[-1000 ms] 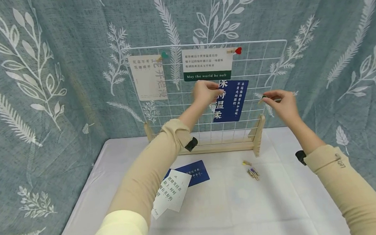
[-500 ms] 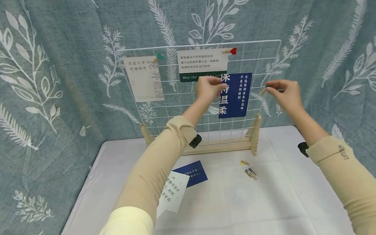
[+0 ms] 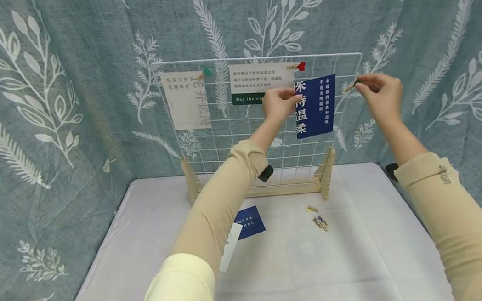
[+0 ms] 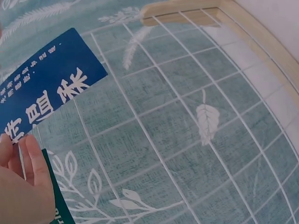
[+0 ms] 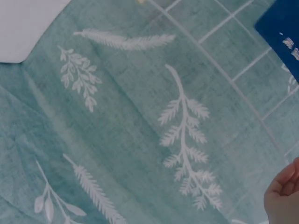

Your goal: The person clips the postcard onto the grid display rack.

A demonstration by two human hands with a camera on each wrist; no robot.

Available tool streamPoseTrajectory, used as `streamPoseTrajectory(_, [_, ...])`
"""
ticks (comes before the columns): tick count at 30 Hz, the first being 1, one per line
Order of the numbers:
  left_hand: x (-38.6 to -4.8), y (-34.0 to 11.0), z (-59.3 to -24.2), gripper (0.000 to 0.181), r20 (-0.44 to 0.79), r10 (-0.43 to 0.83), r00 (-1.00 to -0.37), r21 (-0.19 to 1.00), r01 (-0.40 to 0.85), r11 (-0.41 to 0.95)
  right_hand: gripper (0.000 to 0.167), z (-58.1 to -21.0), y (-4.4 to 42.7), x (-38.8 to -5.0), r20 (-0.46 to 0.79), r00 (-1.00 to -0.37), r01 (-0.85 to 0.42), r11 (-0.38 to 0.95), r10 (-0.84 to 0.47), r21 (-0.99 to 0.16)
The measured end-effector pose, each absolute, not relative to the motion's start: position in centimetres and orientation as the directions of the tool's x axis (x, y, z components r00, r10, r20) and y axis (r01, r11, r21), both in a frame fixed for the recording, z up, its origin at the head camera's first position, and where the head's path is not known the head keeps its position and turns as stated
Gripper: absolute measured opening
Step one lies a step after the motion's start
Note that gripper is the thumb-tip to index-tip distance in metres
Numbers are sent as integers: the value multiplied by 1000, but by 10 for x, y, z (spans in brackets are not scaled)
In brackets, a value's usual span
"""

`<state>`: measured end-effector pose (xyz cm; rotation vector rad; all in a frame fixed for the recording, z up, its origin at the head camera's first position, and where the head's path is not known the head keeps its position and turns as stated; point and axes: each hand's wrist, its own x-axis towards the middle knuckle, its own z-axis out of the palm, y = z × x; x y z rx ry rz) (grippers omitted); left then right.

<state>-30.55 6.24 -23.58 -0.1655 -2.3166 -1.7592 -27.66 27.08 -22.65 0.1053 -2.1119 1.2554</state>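
Observation:
My left hand (image 3: 278,104) pinches the left edge of a dark blue card (image 3: 317,109) with white Chinese lettering, up in front of a white wire grid (image 3: 322,54). In the left wrist view the fingertips (image 4: 32,147) meet the lettered edge of that card. To the card's right, my right hand (image 3: 380,96) holds a small wooden clothespin (image 3: 349,87) with a dark end between thumb and fingers; it is apart from the card. The right wrist view shows only part of this hand (image 5: 282,196), and the clothespin is out of sight there.
A cream card (image 3: 186,103) and a white-and-green card (image 3: 257,78) hang on the grid by heart clothespins. Wooden feet (image 3: 328,175) hold it up. Several clothespins (image 3: 321,223), a blue card (image 3: 251,223) and a white card (image 3: 229,250) lie on the white tabletop (image 3: 306,266).
Both hands have moved up and to the right, carrying the blue card and the clothespin toward the grid's upper right. The left sleeve now covers more of the cards on the table.

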Motion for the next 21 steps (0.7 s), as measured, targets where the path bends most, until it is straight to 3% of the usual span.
streamPoseTrajectory(10, [-310,75,-227,24,265,-93,-960,883,203,423,25,-203,270,-287,540,-769,-277,582,343,-765])
streamPoseTrajectory(21, [-312,85,-231,25,250,-146,-957,909,180,376,24,-190,270,-297,564,-743,-235,649,360,-723])
